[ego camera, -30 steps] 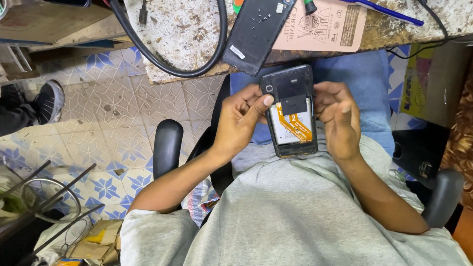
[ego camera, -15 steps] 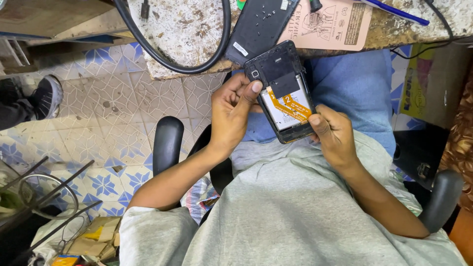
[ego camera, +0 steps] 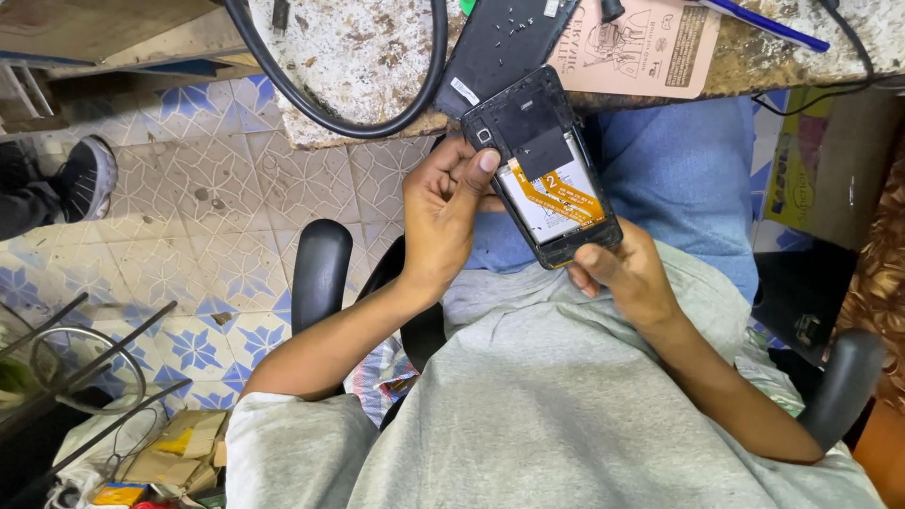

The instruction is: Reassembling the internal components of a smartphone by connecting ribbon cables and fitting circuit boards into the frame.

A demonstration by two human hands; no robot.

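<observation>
Stone worktop [ego camera: 358, 57] above, black cable [ego camera: 377, 118] looped on it, phone back cover [ego camera: 500, 47] at its edge. Opened phone [ego camera: 545, 170], tilted, sits over the lap between both hands. Left hand [ego camera: 443, 212] grips its upper left edge, thumb pressed on; right hand [ego camera: 627, 273] clamps the bottom end.

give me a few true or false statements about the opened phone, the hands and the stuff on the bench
1. Both hands hold the opened phone over the lap. True: the left hand grips its side and the right hand its lower end.
2. The phone's back cover is on. False: the inside shows, with an orange flex strip.
3. A black cable loops on the speckled bench. True.
4. The right hand holds a screwdriver. False: it holds only the phone.
5. A blue pen lies on the bench. True.
6. The floor is bare wood. False: it is patterned tile.
</observation>
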